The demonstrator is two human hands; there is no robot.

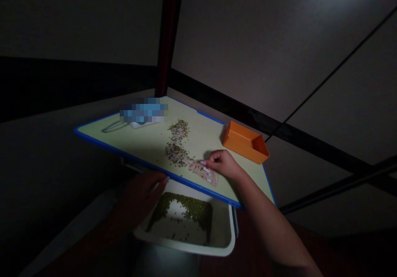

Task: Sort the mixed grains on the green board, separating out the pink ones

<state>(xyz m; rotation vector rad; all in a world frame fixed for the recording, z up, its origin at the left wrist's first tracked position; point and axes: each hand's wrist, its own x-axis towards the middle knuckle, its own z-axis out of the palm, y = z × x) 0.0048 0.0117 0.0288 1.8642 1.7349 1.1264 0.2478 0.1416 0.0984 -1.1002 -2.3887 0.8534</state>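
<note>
From my distant seat I had the right hand [226,164] low over the board [206,130], its fingers curled in and thumb and forefinger pinching the clear protractor [211,179]; that protractor lay near the board's front edge, to the right of the grains [178,150], its upper left part meeting the last of them. The grains, green and pale mixed, ran in a crooked strip towards the back, with a few strays at the sides; the left hand [147,188] was in deep shadow at the blue front rim, fingertips by it, and I could not tell whether they gripped it.

Around this, the room was tight; an orange box [243,141] stood on the board just beyond the right hand, its inside mostly hidden from me by its walls; at the back left sat a blue thing [145,110] (pixelated, so I could not name it) on a white base, with a loop [113,126] reaching left. Below the front edge was a white bin [186,248], partly covered by the board, with green grains heaped along its far side; a dark red post [169,32] and pale walls closed in the back.
</note>
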